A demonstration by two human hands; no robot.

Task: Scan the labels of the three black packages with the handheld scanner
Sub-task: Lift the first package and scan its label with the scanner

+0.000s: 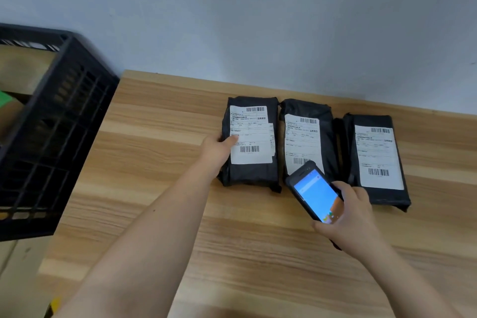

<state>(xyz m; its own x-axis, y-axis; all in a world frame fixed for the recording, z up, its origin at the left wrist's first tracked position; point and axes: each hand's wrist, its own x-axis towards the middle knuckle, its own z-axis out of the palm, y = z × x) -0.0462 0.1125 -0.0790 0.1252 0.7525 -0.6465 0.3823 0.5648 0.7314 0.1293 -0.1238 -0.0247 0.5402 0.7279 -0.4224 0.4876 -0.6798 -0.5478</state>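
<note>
Three black packages lie side by side on the wooden table, each with a white barcode label facing up. My left hand grips the left edge of the left package, thumb resting on its label. My right hand holds the handheld scanner, a black phone-like device with a lit blue screen. The scanner's top end hangs over the lower part of the middle package and hides part of its lower barcode. The right package lies untouched just right of my right hand.
A black slatted plastic crate stands at the table's left edge, something green showing inside. A pale wall runs right behind the packages. Bare wood spreads in front of and to the left of the packages.
</note>
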